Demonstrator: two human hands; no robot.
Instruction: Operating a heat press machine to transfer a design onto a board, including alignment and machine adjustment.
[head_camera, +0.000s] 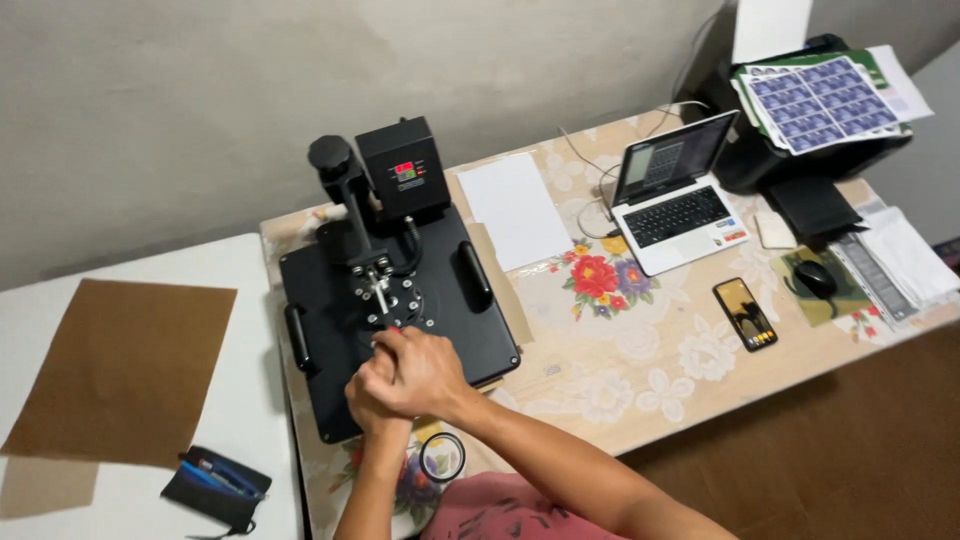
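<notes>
A black heat press (470, 310) with a closed flat plate sits on the table with the floral cloth (640, 370). Its control box (403, 168) with a red display stands at the back. Both my hands are clasped together on the near end of the press handle, just in front of the round hub (395, 300). My right hand (420, 372) lies on top, and my left hand (362, 402) is wrapped underneath it. The handle end itself is hidden under my fingers.
A brown sheet (120, 370) and a dark pencil case (215, 487) lie on the white table at left. White paper (515, 208), an open laptop (675, 195), a phone (745, 313), a mouse (815, 278) and a printer (820, 120) with printed sheets sit to the right. A ring-shaped roll (441, 457) lies near the front edge.
</notes>
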